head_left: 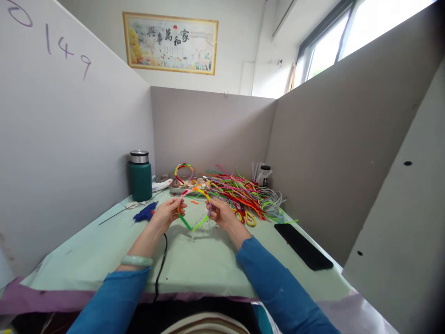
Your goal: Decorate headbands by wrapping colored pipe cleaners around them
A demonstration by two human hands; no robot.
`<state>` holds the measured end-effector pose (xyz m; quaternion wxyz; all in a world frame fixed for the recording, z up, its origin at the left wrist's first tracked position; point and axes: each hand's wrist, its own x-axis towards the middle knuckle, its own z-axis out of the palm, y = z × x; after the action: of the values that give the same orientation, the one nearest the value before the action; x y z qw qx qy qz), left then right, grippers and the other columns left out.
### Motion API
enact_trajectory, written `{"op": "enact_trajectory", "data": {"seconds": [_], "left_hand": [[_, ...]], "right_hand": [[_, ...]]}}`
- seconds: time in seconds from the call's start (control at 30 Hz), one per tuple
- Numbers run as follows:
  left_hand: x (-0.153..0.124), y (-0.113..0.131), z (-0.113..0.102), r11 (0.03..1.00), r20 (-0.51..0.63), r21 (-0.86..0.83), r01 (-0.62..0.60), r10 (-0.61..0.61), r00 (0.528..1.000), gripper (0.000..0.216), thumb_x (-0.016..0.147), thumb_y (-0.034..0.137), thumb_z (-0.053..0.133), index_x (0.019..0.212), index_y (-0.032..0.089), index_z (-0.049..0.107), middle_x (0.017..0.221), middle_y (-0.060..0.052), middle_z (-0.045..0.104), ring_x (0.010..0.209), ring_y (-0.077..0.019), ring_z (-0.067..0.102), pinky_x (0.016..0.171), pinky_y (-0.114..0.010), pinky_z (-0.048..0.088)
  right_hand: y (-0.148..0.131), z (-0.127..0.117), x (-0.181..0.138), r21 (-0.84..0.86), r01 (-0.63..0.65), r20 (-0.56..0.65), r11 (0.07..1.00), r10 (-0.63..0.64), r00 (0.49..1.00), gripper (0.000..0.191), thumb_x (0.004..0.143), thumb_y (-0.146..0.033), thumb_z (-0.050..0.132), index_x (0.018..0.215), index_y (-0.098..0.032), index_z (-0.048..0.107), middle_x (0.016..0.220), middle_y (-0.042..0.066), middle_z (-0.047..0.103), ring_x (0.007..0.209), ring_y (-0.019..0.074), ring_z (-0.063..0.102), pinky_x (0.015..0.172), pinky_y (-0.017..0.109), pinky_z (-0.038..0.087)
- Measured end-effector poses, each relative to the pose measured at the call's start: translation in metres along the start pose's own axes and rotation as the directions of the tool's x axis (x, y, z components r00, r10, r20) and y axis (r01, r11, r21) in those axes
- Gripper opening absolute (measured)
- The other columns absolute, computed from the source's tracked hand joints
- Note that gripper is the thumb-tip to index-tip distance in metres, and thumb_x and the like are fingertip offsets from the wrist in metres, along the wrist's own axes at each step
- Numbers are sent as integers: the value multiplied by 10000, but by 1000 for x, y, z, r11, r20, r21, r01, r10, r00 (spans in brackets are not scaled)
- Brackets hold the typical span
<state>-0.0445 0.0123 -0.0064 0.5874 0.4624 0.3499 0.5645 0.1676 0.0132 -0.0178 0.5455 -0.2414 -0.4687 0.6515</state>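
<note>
My left hand (168, 214) and my right hand (222, 214) hold a hairband (200, 191) between them, above the pale green table cover (194, 260). The band is wrapped in orange and yellow pipe cleaner, with green ends (194, 226) hanging down. Each hand's fingers are pinched on one side of the band. A pink pipe cleaner end sticks out by my left fingers. A pale bangle (136, 261) sits on my left wrist.
A heap of coloured pipe cleaners (243, 192) lies behind my right hand. A finished wrapped hairband (183, 171) stands at the back. A green flask (140, 175), a blue glue gun (145, 212) with black cord, and a black phone (304, 246) lie around. Grey partitions enclose the desk.
</note>
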Motion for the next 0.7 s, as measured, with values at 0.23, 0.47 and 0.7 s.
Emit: {"op": "enact_trajectory", "data": {"seconds": [0.23, 0.47, 0.7], "left_hand": [[0, 0, -2, 995, -97, 91, 42, -33, 995, 253, 692, 265, 708, 880, 112, 636, 746, -69, 666, 548, -97, 589, 571, -237, 509], [1, 0, -3, 999, -78, 44, -7, 10, 997, 311, 675, 306, 720, 913, 119, 650, 746, -57, 660, 564, -95, 589, 590, -242, 506], [1, 1, -2, 995, -25, 40, -92, 93, 995, 369, 661, 355, 726, 944, 128, 653, 754, -45, 651, 609, -92, 587, 653, -248, 494]], "right_hand": [[10, -5, 5, 23, -196, -90, 980, 197, 976, 221, 783, -337, 590, 797, -118, 614, 625, 0, 563, 403, 38, 382, 395, 184, 304], [7, -7, 3, 47, -173, 36, 984, 171, 985, 220, 765, -355, 639, 765, -142, 589, 681, 1, 584, 432, 39, 402, 426, 186, 321], [1, -7, -3, 52, -216, 103, 975, 210, 972, 231, 771, -371, 636, 797, -144, 600, 715, 5, 585, 471, 45, 417, 450, 187, 319]]}}
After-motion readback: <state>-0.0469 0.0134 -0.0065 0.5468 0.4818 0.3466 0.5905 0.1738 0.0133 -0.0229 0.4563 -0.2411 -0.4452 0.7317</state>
